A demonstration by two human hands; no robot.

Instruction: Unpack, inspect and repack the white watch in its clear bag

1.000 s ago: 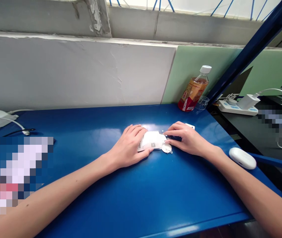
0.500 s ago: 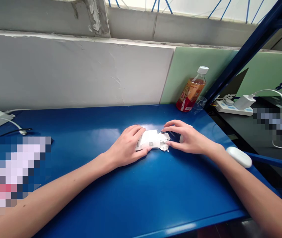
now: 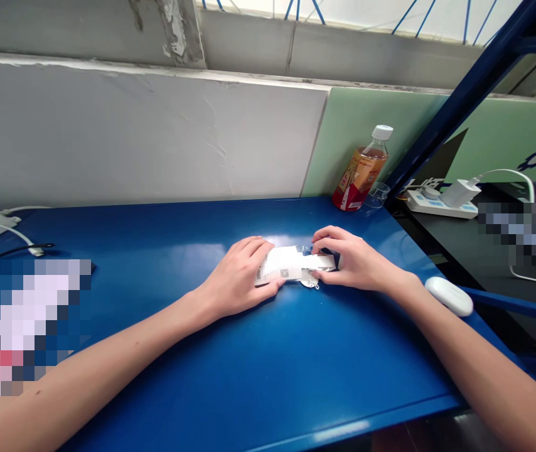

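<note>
A flat white packet [image 3: 283, 262] with printed label text and a small square code lies on the blue table. My left hand [image 3: 235, 276] grips its left end, thumb along the near edge and fingers over the far edge. At the packet's right end, a narrow white strip [image 3: 322, 262] sits between the thumb and curled fingers of my right hand [image 3: 350, 258]. The thumb rests against its near side; the exact contact of the fingers is partly hidden. A small white round-edged piece [image 3: 309, 284] shows beneath the strip.
A drink bottle [image 3: 361, 169] stands at the back right beside a clear plastic cup [image 3: 377, 195]. A white oval case [image 3: 449, 296] is near my right forearm. A power strip [image 3: 440, 204] lies further right, beyond a blue metal post [image 3: 451, 103]. White cables [image 3: 18, 232] lie left.
The white strip now shows further left, lying across the packet's right end. My right fingers have curled in slightly around it. My left hand keeps its hold on the packet.
</note>
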